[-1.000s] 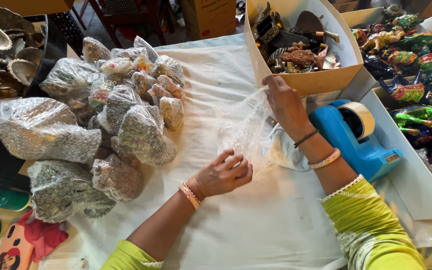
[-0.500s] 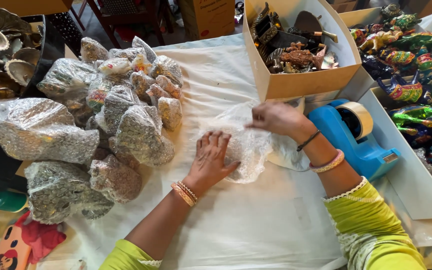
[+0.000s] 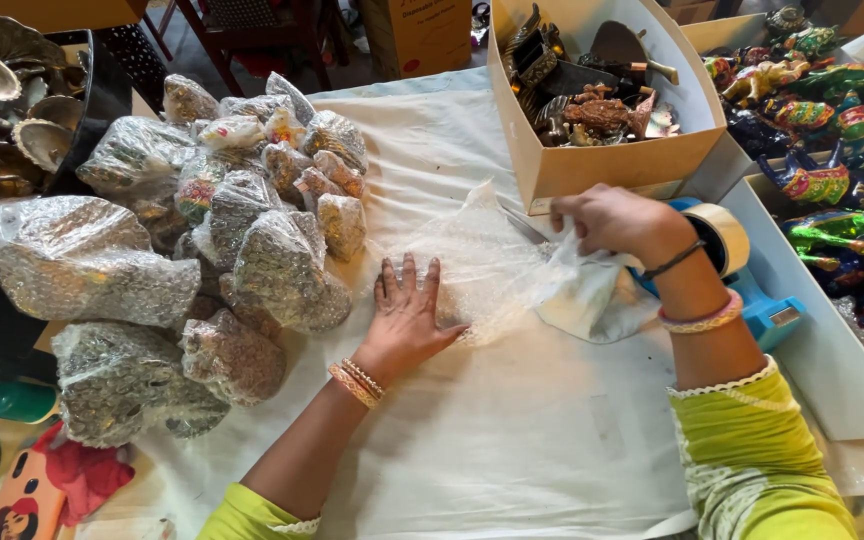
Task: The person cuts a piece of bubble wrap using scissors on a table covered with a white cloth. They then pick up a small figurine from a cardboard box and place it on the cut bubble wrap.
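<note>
The left hand (image 3: 407, 310) lay flat, fingers spread, pinning the bubble wrap sheet (image 3: 482, 265) to the white cloth (image 3: 512, 440), the right hand (image 3: 612, 220) pinching its far edge (grip slight); a tug risked tearing it.

A heap of bubble-wrapped bundles (image 3: 222, 220) lies at the left of the white-clothed surface (image 3: 512, 440), a cardboard box of dark metal figurines (image 3: 602, 110) stands at the top, and painted animal figures (image 3: 822, 130) fill trays at right.
</note>
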